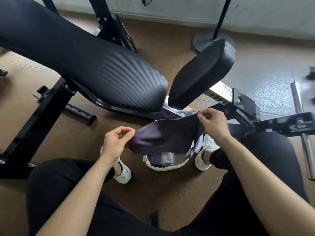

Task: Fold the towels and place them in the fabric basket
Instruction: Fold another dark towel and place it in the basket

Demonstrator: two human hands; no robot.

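A dark purple-grey towel (pixel 163 135) hangs stretched between my two hands, above the floor. My left hand (pixel 115 142) pinches its left corner. My right hand (pixel 213 123) pinches its upper right corner, a little higher and farther away. Below the towel stands a white fabric basket (pixel 165 166) on the floor between my feet. Inside it lie folded towels (pixel 162 159), one dark and one grey, partly hidden by the held towel.
A black padded weight bench (pixel 95 68) with its seat pad (pixel 201 72) stands just beyond my hands. Its steel frame (pixel 242 108) runs to the right. A chrome barbell (pixel 303 126) lies at the right. My knees in black trousers frame the basket.
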